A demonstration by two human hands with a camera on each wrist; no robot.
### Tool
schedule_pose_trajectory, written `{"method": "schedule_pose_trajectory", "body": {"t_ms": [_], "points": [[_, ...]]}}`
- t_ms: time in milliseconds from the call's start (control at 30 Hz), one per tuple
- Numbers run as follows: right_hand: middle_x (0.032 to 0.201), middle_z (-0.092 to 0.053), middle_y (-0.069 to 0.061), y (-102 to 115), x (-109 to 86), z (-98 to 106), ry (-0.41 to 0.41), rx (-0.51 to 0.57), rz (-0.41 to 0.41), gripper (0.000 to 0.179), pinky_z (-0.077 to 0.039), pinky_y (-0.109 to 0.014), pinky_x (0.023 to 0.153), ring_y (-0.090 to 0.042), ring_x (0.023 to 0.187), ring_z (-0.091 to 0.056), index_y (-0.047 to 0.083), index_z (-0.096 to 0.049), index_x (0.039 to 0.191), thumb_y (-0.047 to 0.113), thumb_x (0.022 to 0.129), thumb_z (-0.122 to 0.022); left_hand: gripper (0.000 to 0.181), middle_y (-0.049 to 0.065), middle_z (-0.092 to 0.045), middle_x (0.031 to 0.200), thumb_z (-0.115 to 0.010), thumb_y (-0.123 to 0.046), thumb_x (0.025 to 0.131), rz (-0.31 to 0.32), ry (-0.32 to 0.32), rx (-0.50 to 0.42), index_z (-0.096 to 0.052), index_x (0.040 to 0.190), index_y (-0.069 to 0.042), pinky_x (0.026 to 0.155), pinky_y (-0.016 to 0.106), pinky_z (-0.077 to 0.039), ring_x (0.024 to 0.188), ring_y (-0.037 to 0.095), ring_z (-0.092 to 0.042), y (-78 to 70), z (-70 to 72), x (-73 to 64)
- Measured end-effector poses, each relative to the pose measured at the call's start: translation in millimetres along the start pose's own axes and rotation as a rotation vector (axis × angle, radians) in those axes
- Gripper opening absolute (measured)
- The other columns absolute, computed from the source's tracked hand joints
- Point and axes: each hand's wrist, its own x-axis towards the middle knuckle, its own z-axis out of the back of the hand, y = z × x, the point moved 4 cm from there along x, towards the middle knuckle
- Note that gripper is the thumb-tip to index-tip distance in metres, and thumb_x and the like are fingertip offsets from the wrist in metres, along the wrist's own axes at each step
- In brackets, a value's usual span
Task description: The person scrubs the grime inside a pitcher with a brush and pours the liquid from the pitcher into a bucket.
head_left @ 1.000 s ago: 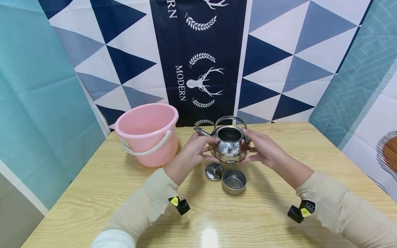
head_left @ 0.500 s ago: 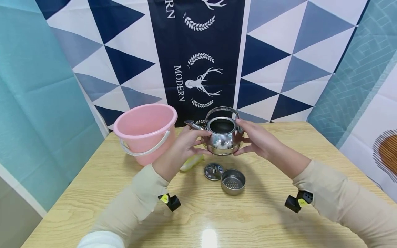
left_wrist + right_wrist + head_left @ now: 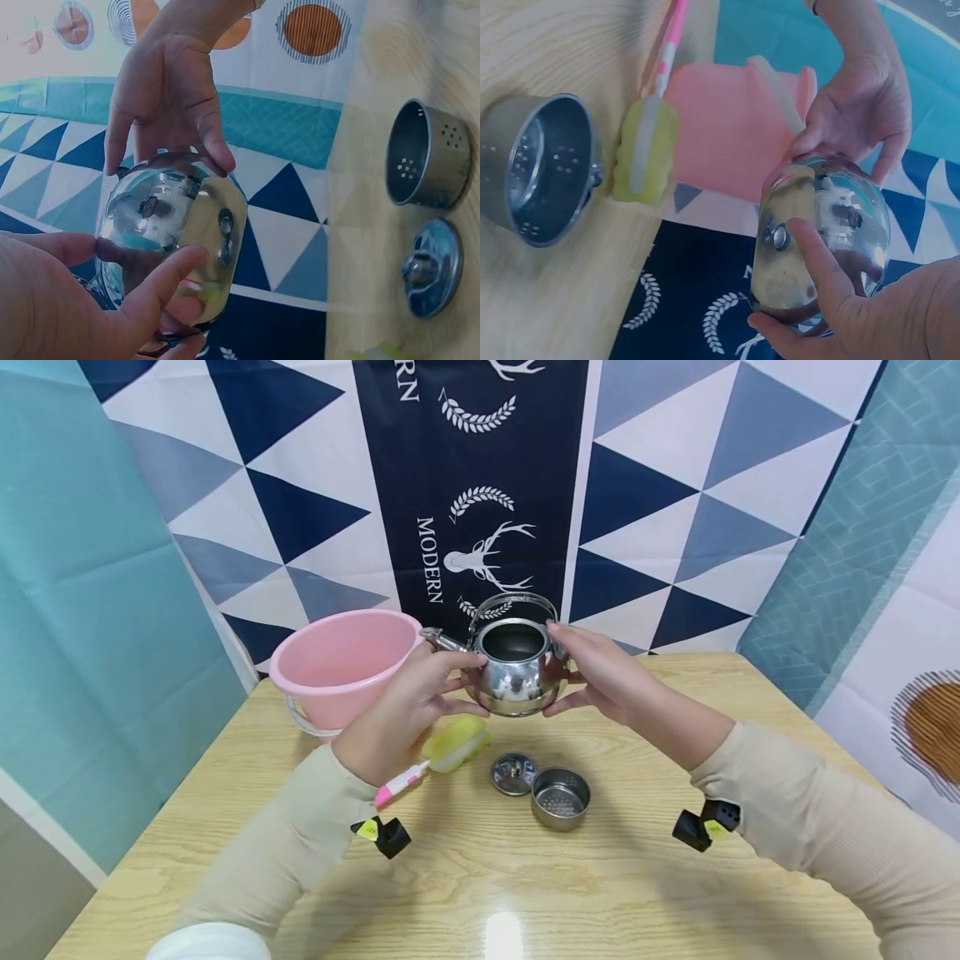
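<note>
Both hands hold a shiny steel teapot [image 3: 516,685] above the table in the head view. Its top is uncovered, its arched handle stands up, and its spout points left. My left hand [image 3: 429,683] grips the spout side, thumb near the rim and fingers along the belly. On the opposite side, my right hand [image 3: 603,677] grips the body below the handle's joint. The left wrist view shows the teapot's rounded belly [image 3: 169,210] between the hands. Below it on the table lie a steel lid [image 3: 513,774] with a knob and a round perforated strainer [image 3: 561,797].
A yellow sponge brush [image 3: 455,745] with a pink and white handle lies under the left forearm. Behind it stands a pink bucket [image 3: 300,689] with a white handle. Patterned cloth [image 3: 472,485] hangs at the table's back edge.
Both hands have carried the teapot to the left and up, toward the bucket. The sponge brush, earlier hidden by the left arm, now shows. Lid and strainer stay in place.
</note>
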Motion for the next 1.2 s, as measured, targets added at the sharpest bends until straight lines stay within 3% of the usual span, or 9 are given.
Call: {"method": "schedule_pose_trajectory", "body": {"t_ms": [167,267,500,700,900,1200], "points": [[0.145,-0.024,-0.019,14,1.2,-8,0.006,-0.017,0.02,0.062,-0.055,-0.051,0.079,-0.046,0.134,-0.028,0.008,-0.031,0.151,0.046,0.103,-0.04,0.015,0.011,-0.048,0.13,-0.066,-0.005,0.09,0.013,-0.022,0.006,-0.059,0.104,-0.007,0.075,0.058,-0.054,0.121,0.033,-0.045,-13.5,4.6,-5.2],[0.147,-0.025,-0.016,21,3.6,-13,-0.008,-0.017,0.04,0.061,-0.055,-0.051,0.077,-0.045,0.133,-0.032,0.012,-0.029,0.152,0.045,0.103,-0.041,0.006,0.01,-0.045,0.131,-0.064,-0.008,0.092,0.012,-0.032,-0.015,-0.059,0.096,-0.006,0.077,0.06,-0.052,0.124,0.033,-0.043,-21.2,7.7,-8.3],[0.143,-0.033,-0.015,30,12.0,-24,-0.043,-0.021,0.063,0.06,-0.056,-0.051,0.075,-0.038,0.124,-0.046,0.016,-0.026,0.154,0.043,0.103,-0.043,0.014,0.009,-0.035,0.144,-0.062,-0.009,0.094,0.011,-0.029,-0.041,-0.056,0.106,-0.008,0.083,0.064,-0.048,0.128,0.033,-0.041,-35.6,15.6,-13.4],[0.128,-0.041,-0.015,34,20.2,-36,-0.029,-0.042,0.083,0.055,-0.057,-0.049,0.072,-0.033,0.11,-0.054,0.015,-0.031,0.151,0.041,0.104,-0.041,0.009,0.011,-0.036,0.142,-0.06,-0.01,0.095,0.038,-0.025,-0.052,-0.055,0.102,-0.007,0.091,0.065,-0.042,0.128,0.031,-0.041,-43.3,26.3,-15.1],[0.151,-0.03,-0.006,40,27.0,-51,-0.025,-0.061,0.106,0.055,-0.057,-0.049,0.07,-0.03,0.108,-0.055,0.017,-0.031,0.153,0.041,0.104,-0.042,0.012,0.014,-0.034,0.146,-0.06,-0.014,0.096,0.071,-0.071,-0.072,-0.052,0.103,-0.01,0.095,0.064,-0.038,0.134,0.033,-0.037,-50.7,41.2,-14.1],[0.149,-0.035,-0.003,45,41.9,-73,-0.02,-0.048,0.115,0.057,-0.057,-0.051,0.07,-0.027,0.098,-0.06,0.019,-0.03,0.153,0.039,0.103,-0.047,0.018,0.014,-0.028,0.15,-0.059,-0.017,0.097,0.097,-0.101,-0.098,-0.048,0.111,-0.015,0.1,0.061,-0.034,0.137,0.031,-0.031,-59.0,66.2,-13.9]]}}
